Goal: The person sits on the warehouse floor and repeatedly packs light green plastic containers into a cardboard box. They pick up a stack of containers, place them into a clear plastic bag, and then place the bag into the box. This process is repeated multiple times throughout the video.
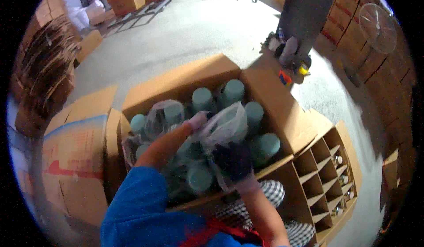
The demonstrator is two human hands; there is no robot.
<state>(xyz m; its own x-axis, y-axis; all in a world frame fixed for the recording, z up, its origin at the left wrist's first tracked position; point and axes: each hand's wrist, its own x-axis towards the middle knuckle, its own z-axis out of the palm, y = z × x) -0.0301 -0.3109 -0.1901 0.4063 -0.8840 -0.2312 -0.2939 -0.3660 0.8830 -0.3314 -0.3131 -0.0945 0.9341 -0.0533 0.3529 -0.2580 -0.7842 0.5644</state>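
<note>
An open cardboard box (174, 77) holds several upright cylinders with pale teal round tops, one of them a teal-topped cylinder (199, 177) near the front side. Above them a clear plastic bag (227, 123) bulges between my hands; its contents cannot be made out. My left hand (199, 120), in a glove with a pale cuff, is closed at the bag's left edge, with its fingertips partly hidden. Lower down, my right hand (233, 161), in a dark glove, is closed around the bag's lower part. Another loose clear bag (165, 110) lies over cylinders at the left.
At my right stands a divided carton (309, 163), with several small capped jars along its far right side. A closed-looking carton (75, 158) sits at the left. Beyond are a dark pillar (304, 17), a standing fan (377, 26), stacked cardboard (48, 57) and boxes on a trolley.
</note>
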